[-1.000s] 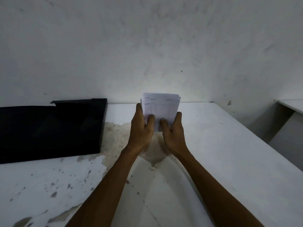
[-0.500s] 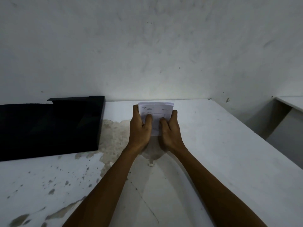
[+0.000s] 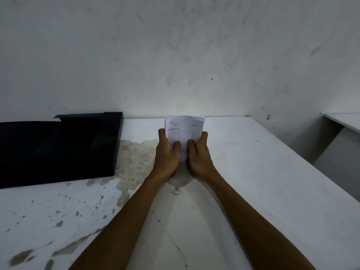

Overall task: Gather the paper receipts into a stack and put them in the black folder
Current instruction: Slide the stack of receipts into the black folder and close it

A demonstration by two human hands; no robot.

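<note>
— Both hands, left hand (image 3: 167, 152) and right hand (image 3: 198, 154), clamped on the receipts (image 3: 185, 131), upright over the table (image 3: 253, 172).
— Might fan out or slip while crossing to the folder (image 3: 58, 147), well left.

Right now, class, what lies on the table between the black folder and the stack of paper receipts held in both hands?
Nothing but bare white tabletop with a patch of worn, peeled paint, seen in the head view.
</note>
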